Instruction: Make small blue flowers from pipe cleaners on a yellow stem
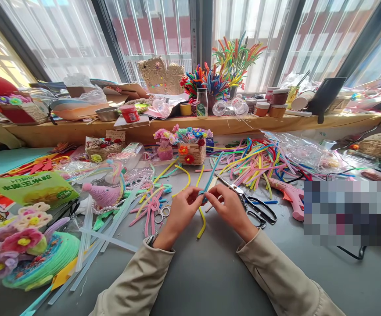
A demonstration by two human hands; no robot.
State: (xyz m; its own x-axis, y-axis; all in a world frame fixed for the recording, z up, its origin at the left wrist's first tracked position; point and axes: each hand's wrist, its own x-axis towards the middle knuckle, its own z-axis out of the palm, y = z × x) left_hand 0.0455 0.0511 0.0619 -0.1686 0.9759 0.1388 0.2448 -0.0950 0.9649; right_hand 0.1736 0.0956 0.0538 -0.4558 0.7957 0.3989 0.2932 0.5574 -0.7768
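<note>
Both hands meet over the middle of the grey table (pixel 197 272), pinching a blue pipe cleaner (pixel 214 170) whose long end points up and away. My left hand (pixel 184 210) has its thumb and finger closed on the blue coil at the lower end. From the other side my right hand (pixel 227 208) grips the same piece, its fingertips nearly touching the left ones. A yellow pipe cleaner (pixel 202 224) lies on the table beneath them. Black-handled scissors (pixel 259 210) rest just right of my right hand, and small scissors (pixel 162 214) lie left of my left hand.
Behind the hands stands a woven basket (pixel 192 153) of fuzzy flowers. Loose coloured pipe cleaners (pixel 253 164) spread at the back right, near a pink glue gun (pixel 287 195). Clear glue sticks (pixel 121 219), a pink cone (pixel 103 195) and a flower piece (pixel 24 241) occupy the left.
</note>
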